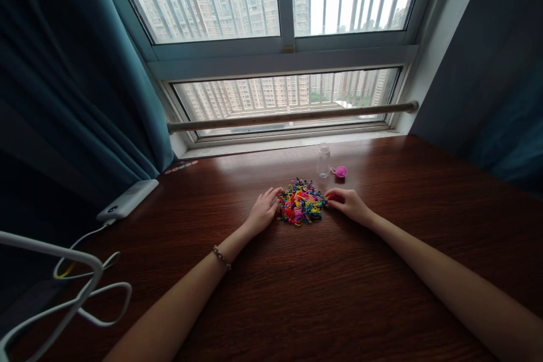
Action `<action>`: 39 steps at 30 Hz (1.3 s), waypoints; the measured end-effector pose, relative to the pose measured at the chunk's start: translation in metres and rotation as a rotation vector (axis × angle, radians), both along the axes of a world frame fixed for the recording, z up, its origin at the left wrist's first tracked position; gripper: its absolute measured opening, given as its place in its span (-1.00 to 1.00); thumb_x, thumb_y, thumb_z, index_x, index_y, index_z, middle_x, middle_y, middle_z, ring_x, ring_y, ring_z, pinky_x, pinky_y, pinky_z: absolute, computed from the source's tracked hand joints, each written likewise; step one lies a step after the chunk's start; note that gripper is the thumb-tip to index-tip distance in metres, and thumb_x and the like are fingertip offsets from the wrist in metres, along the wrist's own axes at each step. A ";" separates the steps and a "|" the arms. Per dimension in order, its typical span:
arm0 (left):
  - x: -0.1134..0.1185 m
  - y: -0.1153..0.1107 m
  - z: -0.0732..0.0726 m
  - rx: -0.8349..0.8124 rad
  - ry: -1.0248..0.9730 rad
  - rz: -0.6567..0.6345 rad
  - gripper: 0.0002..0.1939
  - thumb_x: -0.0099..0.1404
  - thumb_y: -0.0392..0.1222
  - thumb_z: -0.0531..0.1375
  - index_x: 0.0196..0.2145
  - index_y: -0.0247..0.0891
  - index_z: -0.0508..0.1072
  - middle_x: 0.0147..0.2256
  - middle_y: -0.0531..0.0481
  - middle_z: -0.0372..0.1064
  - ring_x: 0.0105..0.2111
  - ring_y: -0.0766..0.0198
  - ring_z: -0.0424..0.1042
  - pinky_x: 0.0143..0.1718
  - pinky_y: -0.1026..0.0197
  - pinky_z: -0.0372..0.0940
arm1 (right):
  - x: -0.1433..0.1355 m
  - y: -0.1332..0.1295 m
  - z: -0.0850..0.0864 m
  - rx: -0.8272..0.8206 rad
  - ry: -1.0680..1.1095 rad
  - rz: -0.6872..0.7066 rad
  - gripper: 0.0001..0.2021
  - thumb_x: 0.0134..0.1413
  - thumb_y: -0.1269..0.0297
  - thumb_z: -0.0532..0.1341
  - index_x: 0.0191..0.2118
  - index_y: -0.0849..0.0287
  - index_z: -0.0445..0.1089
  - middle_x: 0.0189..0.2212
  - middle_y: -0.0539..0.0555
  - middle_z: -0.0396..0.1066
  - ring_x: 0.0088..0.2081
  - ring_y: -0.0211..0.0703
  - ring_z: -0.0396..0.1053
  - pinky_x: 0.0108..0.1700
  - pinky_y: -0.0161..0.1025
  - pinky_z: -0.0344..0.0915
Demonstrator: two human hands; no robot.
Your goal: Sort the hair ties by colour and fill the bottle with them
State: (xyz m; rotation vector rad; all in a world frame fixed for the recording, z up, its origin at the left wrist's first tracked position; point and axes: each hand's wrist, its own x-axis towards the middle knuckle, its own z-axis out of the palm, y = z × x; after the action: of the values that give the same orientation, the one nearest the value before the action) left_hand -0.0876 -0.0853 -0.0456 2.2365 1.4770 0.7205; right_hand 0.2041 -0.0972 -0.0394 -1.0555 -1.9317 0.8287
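A heap of small coloured elastic bands [300,202] lies on the brown wooden table [271,294], between my two hands. Against the heap's left side rests my left hand [263,210], palm down with its fingers stretched out. On the opposite side, my right hand [347,203] has thumb and fingers drawn together at the heap's edge. Dark bands lie right at those fingertips; whether one is pinched there is too small to make out. Behind the heap a clear plastic bottle [323,162] stands upright without a lid. Beside it lies a pink cap [340,172] with a loop.
A white device [127,201] with a plugged-in cable lies at the table's left edge, by the blue curtain [139,124]. A white bent tube or thick cord [51,246] crosses the lower left. A metal rail [292,117] spans the window beyond the table.
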 end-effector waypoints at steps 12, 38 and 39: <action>-0.004 -0.003 0.003 0.055 -0.318 0.128 -0.68 0.26 -0.14 -0.07 -0.10 -0.29 0.29 -0.26 -0.09 0.39 -0.23 0.23 0.39 -0.13 0.16 0.26 | 0.001 0.000 0.004 0.220 0.012 -0.165 -0.87 -0.03 0.29 0.16 -0.42 0.15 0.45 -0.41 0.06 0.35 -0.37 -0.21 0.34 -0.34 -0.29 0.31; -0.006 0.001 0.006 0.065 0.256 -0.073 -0.64 0.32 -0.09 -0.17 0.00 -0.04 0.23 0.08 0.03 0.16 0.17 0.11 -0.07 0.06 -0.37 -0.33 | -0.013 -0.017 0.028 -0.395 0.289 0.097 -0.66 -0.31 0.17 0.35 -0.35 0.27 0.43 -0.50 0.05 0.42 -0.53 -0.28 0.33 -0.47 -0.32 0.26; -0.006 0.001 0.005 0.068 0.264 -0.073 -0.64 0.32 -0.08 -0.17 0.00 -0.04 0.24 0.08 0.02 0.16 0.17 0.10 -0.07 0.06 -0.37 -0.30 | -0.015 -0.019 0.029 -0.416 0.278 0.125 -0.67 -0.32 0.18 0.35 -0.36 0.27 0.43 -0.50 0.05 0.42 -0.52 -0.28 0.33 -0.46 -0.32 0.27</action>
State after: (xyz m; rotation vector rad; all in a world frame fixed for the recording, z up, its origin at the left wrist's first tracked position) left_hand -0.0939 -0.0841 -0.0402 2.5019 1.4967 0.4740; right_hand 0.1894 -0.1164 -0.0102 -0.9955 -1.6382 1.4130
